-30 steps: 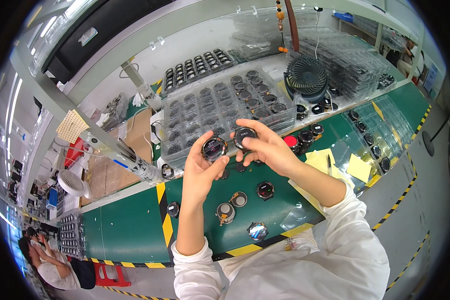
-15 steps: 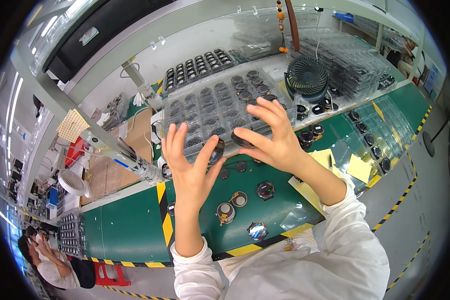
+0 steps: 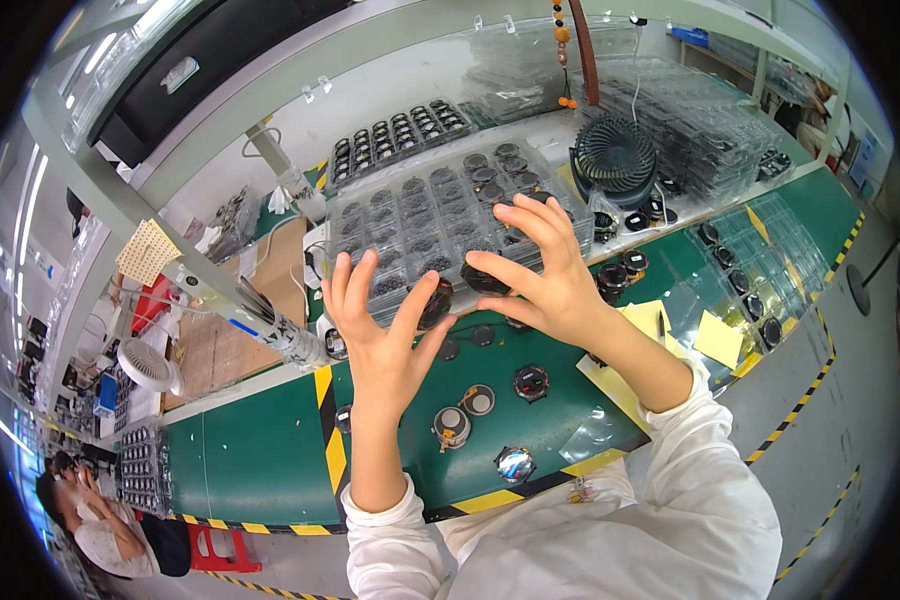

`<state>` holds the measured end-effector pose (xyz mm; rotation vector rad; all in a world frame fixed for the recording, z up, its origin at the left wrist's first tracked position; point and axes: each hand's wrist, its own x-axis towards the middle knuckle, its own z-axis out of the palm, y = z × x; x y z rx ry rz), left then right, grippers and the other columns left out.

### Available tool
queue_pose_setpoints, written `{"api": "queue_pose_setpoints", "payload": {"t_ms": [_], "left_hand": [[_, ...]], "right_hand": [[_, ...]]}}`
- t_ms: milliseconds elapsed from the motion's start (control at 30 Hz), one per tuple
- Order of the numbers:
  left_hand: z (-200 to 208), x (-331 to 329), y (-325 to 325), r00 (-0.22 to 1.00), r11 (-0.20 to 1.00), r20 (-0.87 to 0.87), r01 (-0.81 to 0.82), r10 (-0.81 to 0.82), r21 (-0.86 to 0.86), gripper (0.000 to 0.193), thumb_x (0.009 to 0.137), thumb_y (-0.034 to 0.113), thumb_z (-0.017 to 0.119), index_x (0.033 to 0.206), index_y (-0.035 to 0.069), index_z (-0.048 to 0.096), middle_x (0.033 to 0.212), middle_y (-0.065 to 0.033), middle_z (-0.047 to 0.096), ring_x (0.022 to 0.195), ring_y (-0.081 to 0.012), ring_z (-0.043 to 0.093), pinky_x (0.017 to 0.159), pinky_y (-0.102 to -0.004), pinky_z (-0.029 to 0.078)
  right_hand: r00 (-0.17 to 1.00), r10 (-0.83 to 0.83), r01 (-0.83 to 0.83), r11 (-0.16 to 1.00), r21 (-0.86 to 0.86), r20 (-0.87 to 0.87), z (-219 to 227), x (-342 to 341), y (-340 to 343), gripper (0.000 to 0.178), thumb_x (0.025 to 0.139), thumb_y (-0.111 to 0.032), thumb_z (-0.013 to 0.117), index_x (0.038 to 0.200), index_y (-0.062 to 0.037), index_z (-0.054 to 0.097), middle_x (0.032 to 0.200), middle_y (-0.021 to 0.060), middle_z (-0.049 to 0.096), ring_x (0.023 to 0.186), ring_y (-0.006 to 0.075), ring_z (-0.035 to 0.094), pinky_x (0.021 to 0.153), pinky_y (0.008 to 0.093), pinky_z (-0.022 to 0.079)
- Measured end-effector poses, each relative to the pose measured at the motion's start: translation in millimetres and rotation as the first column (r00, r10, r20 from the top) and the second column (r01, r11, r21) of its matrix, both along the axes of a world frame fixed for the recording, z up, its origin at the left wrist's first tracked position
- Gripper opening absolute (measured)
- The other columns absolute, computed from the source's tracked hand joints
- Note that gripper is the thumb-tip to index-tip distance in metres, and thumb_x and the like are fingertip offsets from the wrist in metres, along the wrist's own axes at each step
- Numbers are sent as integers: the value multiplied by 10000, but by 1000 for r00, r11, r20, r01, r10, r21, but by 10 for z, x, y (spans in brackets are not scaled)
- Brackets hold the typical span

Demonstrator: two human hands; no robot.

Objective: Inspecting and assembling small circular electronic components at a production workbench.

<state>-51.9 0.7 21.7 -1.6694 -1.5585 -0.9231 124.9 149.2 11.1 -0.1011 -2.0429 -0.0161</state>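
Pinching one dark round part (image 3: 435, 303) each (image 3: 485, 279), left hand (image 3: 385, 335) and right hand (image 3: 545, 285) hover over one clear tray (image 3: 420, 215).

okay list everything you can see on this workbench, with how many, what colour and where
small round parts: two, black, one in each hand, held above the clear tray
clear tray: one, transparent, many pockets with dark round parts, behind the hands
dark tray: one, black, at the back, filled with round parts
desk fan: one, dark, back right
loose round parts: several, black and silver, on the green bench near the front edge
yellow notes: a few, on the right of the bench
stacked clear trays: a pile, transparent, far right
white fan: one, far left
left hand: grips one black part
right hand: grips the other
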Motion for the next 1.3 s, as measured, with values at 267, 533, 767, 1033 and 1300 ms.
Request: {"api": "queue_pose_setpoints", "payload": {"t_ms": [267,533,767,1033,1300], "left_hand": [[7,-1,-2,1000,1000,-4,-14,14,19,606,601,214,892,1166,260,679,1454,-131,342,1390,-401,280,1111,-606,227],[-4,-9,-7,1000,1000,-12,-14,14,25,603,605,222,891,1167,264,678,1451,-129,343,1387,-399,281,1112,-608,225],[-7,-11,-2,1000,1000,-21,-19,20,23,606,609,223,888,1174,268,673,1445,-124,351,1380,-387,294,1111,-604,231],[-2,25,-8,999,1000,28,18,-18,3,627,630,158,873,1213,222,651,1370,-116,420,1285,-360,400,1056,-531,335],[-76,102,62,787,963,578,270,-216,-7,651,726,-73,774,1324,-7,524,1211,-119,586,1064,-197,599,905,-317,500]], "right_hand": [[1000,-6,7,1000,-5,10,24,7,3,591,693,-304,838,1242,-241,627,1426,120,407,1340,372,374,1109,572,266],[1000,-9,9,1000,-7,19,30,9,-7,595,695,-303,836,1247,-238,623,1427,122,411,1345,369,374,1110,574,259],[998,-16,17,1000,-20,59,28,15,-7,597,700,-291,831,1253,-229,616,1428,122,411,1347,364,377,1108,586,258],[999,-3,4,1000,-16,49,44,12,1,603,700,-279,832,1258,-218,611,1429,130,408,1343,368,385,1102,584,280],[929,370,-343,853,-394,-8,-63,-27,17,649,714,-136,820,1311,-136,564,1509,209,329,1377,414,366,1088,469,391]]}}
